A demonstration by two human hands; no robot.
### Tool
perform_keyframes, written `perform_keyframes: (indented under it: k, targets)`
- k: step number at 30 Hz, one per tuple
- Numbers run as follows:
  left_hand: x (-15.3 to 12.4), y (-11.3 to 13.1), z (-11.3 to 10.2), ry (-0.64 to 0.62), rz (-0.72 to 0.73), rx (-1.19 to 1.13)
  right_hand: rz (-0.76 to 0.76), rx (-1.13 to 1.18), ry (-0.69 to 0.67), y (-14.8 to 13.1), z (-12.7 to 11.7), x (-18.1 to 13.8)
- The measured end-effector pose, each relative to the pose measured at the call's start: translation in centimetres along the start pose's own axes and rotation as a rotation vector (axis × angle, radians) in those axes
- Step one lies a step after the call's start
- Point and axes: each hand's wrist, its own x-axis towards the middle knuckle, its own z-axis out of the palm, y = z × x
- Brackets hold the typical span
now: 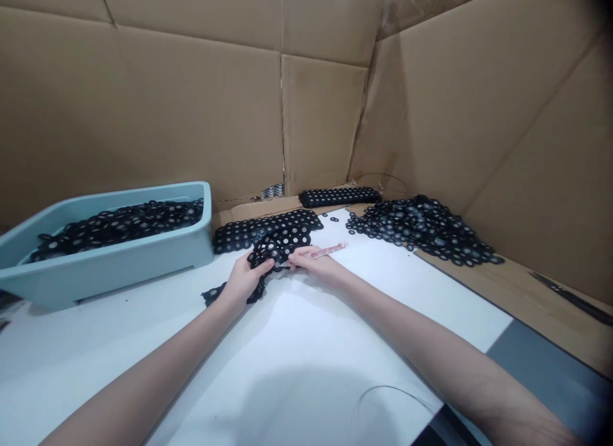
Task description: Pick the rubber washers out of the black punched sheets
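Observation:
My left hand [246, 275] grips the near edge of a black sheet of linked rings [287, 238] with pale round centres. Its thumb lies on top, while part of the sheet hangs below the palm. In my right hand [306, 257] is a slim tool with a clear, reddish handle [328, 250], perhaps a crochet hook, its tip reaching the sheet beside my left thumb. Just behind lies more of the same black ring sheet [234, 232]; I cannot tell whether it joins the held part.
A light blue tub [143, 267] of black rings stands left. To the right is a heap of loose rings [421, 225], with black scissors [569, 296] beyond. A folded ring strip [340, 196] lies at the back. Cardboard walls [191, 114] enclose the white table [287, 363].

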Motion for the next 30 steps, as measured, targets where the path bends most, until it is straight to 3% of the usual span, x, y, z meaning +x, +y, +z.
perform_keyframes:
  k: [10, 14, 20, 27, 30]
  targets:
    - [0.2, 0.0, 0.0, -0.046, 0.008, 0.1, -0.048, -0.2, 0.13, -0.4, 0.2, -0.2]
    - [0.0, 0.0, 0.2, 0.016, 0.027, 0.145, -0.111, -0.334, 0.14, -0.3, 0.8, -0.6]
    - [-0.5, 0.0, 0.8, 0.108, 0.035, 0.119, -0.236, -0.589, 0.26, 0.1, 2.0, -0.6]
    - [-1.0, 0.3, 1.2, 0.062, 0.005, 0.088, -0.238, -0.585, 0.3, 0.2, 1.6, -0.4]
    - [-0.9, 0.4, 1.1, 0.043, -0.006, 0.06, -0.175, -0.427, 0.218, -0.2, 0.6, -0.2]
